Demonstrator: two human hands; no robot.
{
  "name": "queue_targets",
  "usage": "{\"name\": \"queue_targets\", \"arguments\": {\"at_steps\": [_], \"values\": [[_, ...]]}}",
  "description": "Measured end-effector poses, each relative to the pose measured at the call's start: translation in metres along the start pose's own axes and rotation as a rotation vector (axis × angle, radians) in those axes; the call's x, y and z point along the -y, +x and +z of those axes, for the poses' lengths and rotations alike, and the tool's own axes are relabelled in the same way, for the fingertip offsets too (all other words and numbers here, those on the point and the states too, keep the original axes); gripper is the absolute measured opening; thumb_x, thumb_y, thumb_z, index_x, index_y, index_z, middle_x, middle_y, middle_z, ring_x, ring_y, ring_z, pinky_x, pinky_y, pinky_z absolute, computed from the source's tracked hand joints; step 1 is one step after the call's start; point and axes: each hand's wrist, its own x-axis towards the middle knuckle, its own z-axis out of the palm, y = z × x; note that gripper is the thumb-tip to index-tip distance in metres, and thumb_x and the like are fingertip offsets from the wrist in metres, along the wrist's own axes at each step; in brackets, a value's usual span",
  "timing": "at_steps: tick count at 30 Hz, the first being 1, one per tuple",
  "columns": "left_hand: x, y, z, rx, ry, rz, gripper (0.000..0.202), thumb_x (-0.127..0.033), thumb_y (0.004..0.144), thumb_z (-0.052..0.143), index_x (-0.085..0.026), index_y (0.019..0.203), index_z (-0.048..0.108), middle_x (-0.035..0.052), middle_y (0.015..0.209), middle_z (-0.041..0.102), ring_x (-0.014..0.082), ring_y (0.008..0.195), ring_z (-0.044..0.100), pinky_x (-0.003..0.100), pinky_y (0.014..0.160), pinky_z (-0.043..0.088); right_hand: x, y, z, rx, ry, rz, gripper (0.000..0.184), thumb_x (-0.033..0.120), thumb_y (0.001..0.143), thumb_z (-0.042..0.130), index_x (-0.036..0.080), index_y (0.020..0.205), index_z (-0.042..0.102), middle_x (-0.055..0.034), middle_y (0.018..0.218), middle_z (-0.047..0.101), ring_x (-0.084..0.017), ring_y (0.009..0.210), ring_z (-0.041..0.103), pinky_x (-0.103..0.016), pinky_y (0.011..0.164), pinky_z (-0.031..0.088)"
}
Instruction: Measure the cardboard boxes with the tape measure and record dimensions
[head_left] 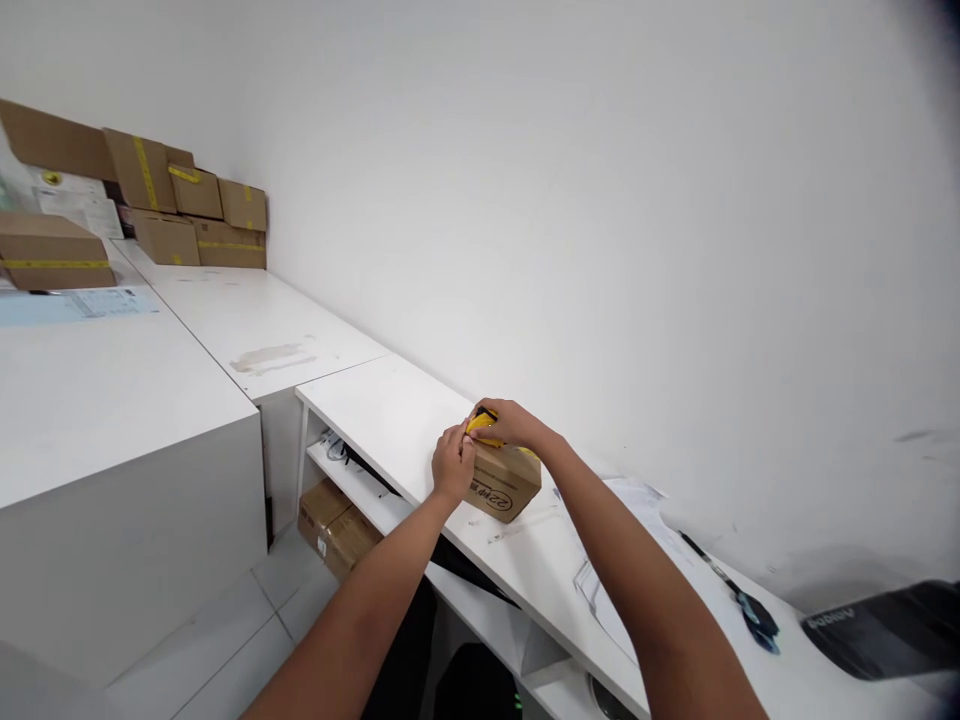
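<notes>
A small brown cardboard box [504,488] with dark print on its side sits on the white counter. My left hand [453,462] is at the box's left end, its fingers bent against the edge beside the tape. Over the top of the box, my right hand [510,422] grips a roll of yellow packing tape [484,428] with a black part on it. The fingertips of both hands come close together there. A yellow strip also shows along the box's top right edge. My fingers partly hide the roll and the left end of the box.
Taped cardboard boxes [199,195] stand stacked at the back left. Scissors [757,615], loose papers [637,500] and a black object with lettering [877,630] lie to the right. Another carton [341,530] is low under the counter's shelf [375,490]. A wall rises behind the counter.
</notes>
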Motion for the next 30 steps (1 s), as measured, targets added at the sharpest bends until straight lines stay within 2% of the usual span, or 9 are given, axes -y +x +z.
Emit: {"name": "queue_targets", "arguments": {"at_steps": [5,8,13,16,19,22,30], "values": [[-0.001,-0.001,0.000,0.000,0.020,0.030,0.040,-0.024,0.095,0.039,-0.023,0.130,0.058,0.0052,0.127,0.060,0.0200,0.118,0.054,0.035,0.103,0.043,-0.005,-0.012,0.000,-0.018,0.006,-0.001,0.029,0.035,0.075,0.067,0.025,0.102,0.064,-0.0041,0.105,0.067,-0.020,0.092,0.061,-0.028,0.076,0.046],[-0.003,-0.001,-0.001,0.001,0.045,0.019,0.040,-0.023,0.095,0.038,-0.023,0.129,0.058,0.0048,0.127,0.061,0.0199,0.117,0.054,0.034,0.102,0.044,-0.017,-0.025,-0.004,0.011,-0.022,0.063,0.032,0.038,0.072,0.069,0.024,0.100,0.064,-0.0045,0.104,0.067,-0.021,0.092,0.061,-0.029,0.076,0.046],[-0.004,0.000,-0.001,0.014,0.074,0.032,0.040,-0.026,0.096,0.035,-0.025,0.130,0.058,0.0034,0.128,0.061,0.0198,0.118,0.054,0.034,0.102,0.044,-0.053,-0.077,-0.022,0.071,0.039,0.231,0.032,0.040,0.073,0.067,0.026,0.101,0.063,-0.0035,0.105,0.067,-0.020,0.088,0.062,-0.026,0.065,0.047],[-0.002,0.002,0.001,0.001,0.063,0.054,0.041,-0.027,0.097,0.034,-0.024,0.130,0.058,0.0042,0.128,0.060,0.0210,0.119,0.053,0.035,0.103,0.043,-0.074,-0.111,-0.025,0.040,0.097,0.303,0.030,0.037,0.072,0.067,0.026,0.100,0.064,-0.0028,0.103,0.067,-0.019,0.086,0.062,-0.026,0.064,0.048],[0.000,0.005,0.003,-0.001,0.042,0.074,0.041,-0.028,0.097,0.033,-0.023,0.130,0.058,0.0051,0.128,0.060,0.0224,0.119,0.053,0.038,0.103,0.043,-0.090,-0.133,-0.021,-0.020,0.172,0.339,0.031,0.037,0.072,0.067,0.026,0.100,0.065,-0.0026,0.102,0.067,-0.020,0.085,0.062,-0.027,0.066,0.049],[0.001,0.007,0.004,-0.001,0.036,0.083,0.041,-0.028,0.097,0.034,-0.023,0.129,0.058,0.0049,0.129,0.060,0.0221,0.120,0.052,0.038,0.104,0.043,-0.097,-0.141,-0.018,-0.071,0.194,0.339,0.032,0.038,0.072,0.067,0.026,0.101,0.065,-0.0024,0.105,0.067,-0.020,0.088,0.062,-0.028,0.069,0.050],[0.000,0.010,0.002,-0.017,0.055,0.110,0.040,-0.026,0.097,0.033,-0.021,0.128,0.058,0.0057,0.128,0.060,0.0209,0.120,0.053,0.037,0.106,0.042,-0.104,-0.139,-0.008,-0.162,0.177,0.269,0.036,0.040,0.070,0.069,0.026,0.103,0.064,-0.0024,0.110,0.065,-0.021,0.096,0.059,-0.031,0.078,0.048]]}}
